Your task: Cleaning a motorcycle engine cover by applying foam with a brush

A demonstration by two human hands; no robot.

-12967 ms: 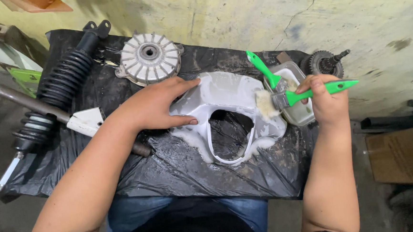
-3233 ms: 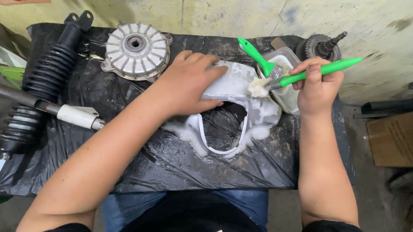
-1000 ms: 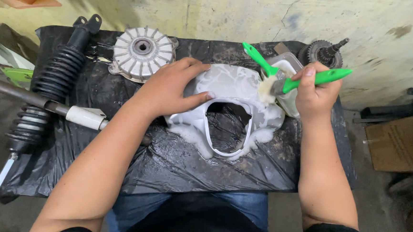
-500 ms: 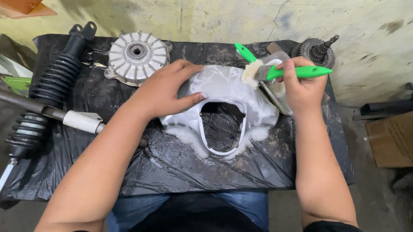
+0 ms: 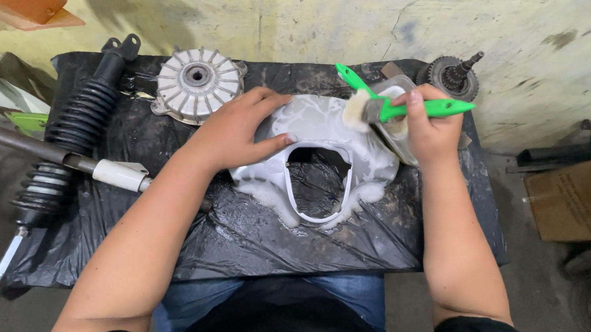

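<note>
Foam coats the glossy white moulded cover [image 5: 320, 127] we steady at mid-bench [image 5: 245, 237] on crinkled black plastic sheeting [image 5: 197, 227], our left hand [image 5: 235, 128] spread flat on it, our right hand [image 5: 429, 120] clenched around a green-handled bristle brush [image 5: 401, 108].

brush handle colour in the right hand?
Bright green paintbrush handle, held in the right hand; head view shows it best.

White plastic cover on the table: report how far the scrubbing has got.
Done: foam coats most of the white plastic cover and pools along its lower edge. In hand: the left hand presses the cover down while the right hand holds the green-handled brush at its upper right. Left: the foam is not yet rinsed off.
</note>
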